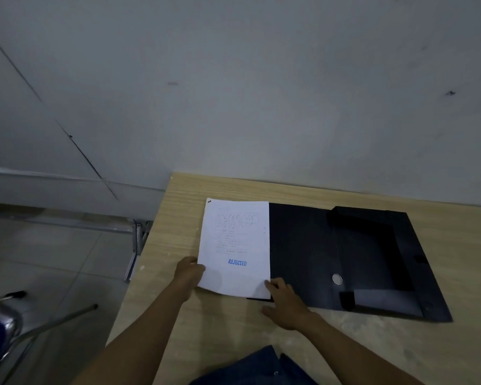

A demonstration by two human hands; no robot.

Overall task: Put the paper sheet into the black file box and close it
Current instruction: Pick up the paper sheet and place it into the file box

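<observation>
A white paper sheet point(235, 247) with printed text and a blue "REJECTED" stamp lies on the left part of the black file box point(345, 259), which is spread open flat on the wooden table point(233, 337). My left hand point(188, 273) grips the sheet's lower left edge. My right hand point(285, 302) pinches the sheet's lower right corner, fingers resting on the box's front edge. The box shows a round silver snap and folded side flaps on its right half.
The table's left edge runs diagonally just left of the sheet, with tiled floor below. A chair with metal legs point(9, 326) stands at the lower left. A grey wall backs the table. Blue fabric point(258, 368) lies at the near edge.
</observation>
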